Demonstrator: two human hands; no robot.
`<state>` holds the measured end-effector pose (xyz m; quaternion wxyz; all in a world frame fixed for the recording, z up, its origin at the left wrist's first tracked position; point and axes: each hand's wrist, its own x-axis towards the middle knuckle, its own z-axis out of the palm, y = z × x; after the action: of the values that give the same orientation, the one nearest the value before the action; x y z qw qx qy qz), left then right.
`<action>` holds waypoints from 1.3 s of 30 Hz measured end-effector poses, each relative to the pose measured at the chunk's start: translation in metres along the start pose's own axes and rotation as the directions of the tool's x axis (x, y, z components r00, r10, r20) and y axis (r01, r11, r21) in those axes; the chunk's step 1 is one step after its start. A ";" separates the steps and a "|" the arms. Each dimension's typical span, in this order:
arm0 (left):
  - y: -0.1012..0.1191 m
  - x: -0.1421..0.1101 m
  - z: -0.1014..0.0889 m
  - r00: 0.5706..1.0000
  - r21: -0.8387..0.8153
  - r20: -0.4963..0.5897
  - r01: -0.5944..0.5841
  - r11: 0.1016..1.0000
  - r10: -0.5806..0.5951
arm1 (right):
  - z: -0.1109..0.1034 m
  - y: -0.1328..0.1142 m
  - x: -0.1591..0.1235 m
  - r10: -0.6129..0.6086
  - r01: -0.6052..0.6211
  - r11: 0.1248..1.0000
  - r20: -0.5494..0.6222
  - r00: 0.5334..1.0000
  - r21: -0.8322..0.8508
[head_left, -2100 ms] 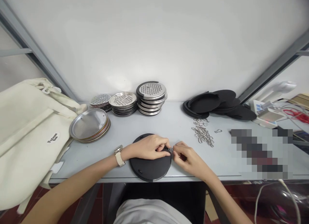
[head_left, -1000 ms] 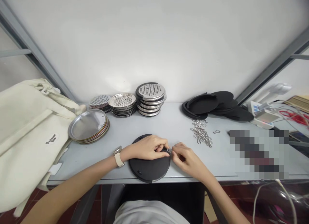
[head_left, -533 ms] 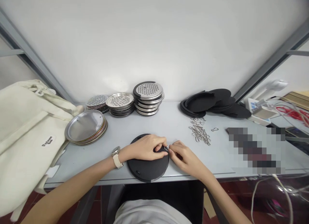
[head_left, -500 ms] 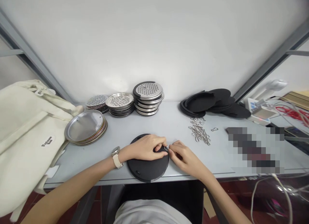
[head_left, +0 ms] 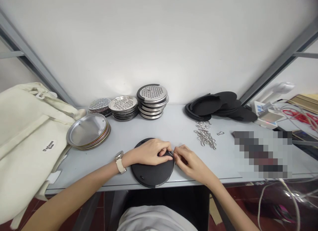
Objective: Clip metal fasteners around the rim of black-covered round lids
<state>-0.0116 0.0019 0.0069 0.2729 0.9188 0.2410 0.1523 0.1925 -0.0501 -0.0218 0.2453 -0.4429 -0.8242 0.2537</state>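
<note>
A flat black round disc (head_left: 155,174) lies near the table's front edge. My left hand (head_left: 155,152) rests across its upper part, thumb and curled index finger closed at its right rim. Just past that rim my right hand (head_left: 186,159) pinches a small metal carabiner clip (head_left: 171,153), which shows between the two hands. The fingertips hide most of the clip, and I cannot tell whether it passes through the disc. To the right, several more wire clips (head_left: 205,136) lie in a loose pile, with a single clip (head_left: 220,133) beside them.
Behind my hands stand stacks of perforated round metal plates (head_left: 152,93). Plain metal discs (head_left: 86,130) are stacked at left, against a cream bag (head_left: 27,138). Black round pieces (head_left: 211,105) are heaped at back right. A blurred-out object (head_left: 260,154) and cables lie farther right.
My right fingertips have shifted very slightly at the clip. The left hand, the disc and the other things stay where they were.
</note>
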 end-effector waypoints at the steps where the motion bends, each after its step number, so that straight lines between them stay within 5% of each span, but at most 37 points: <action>1: 0.000 0.000 0.000 1.000 -0.003 0.002 0.003 1.000 -0.003 | 0.000 0.000 0.000 0.000 0.000 1.000 -0.003 1.000 0.001; 39: 0.000 -0.001 0.000 0.999 -0.074 -0.010 0.040 0.996 -0.040 | -0.001 -0.001 0.001 -0.011 0.011 1.000 -0.018 1.000 0.009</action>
<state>-0.0121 0.0017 0.0062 0.3084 0.9021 0.2551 0.1611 0.1920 -0.0497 -0.0206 0.2561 -0.4395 -0.8232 0.2520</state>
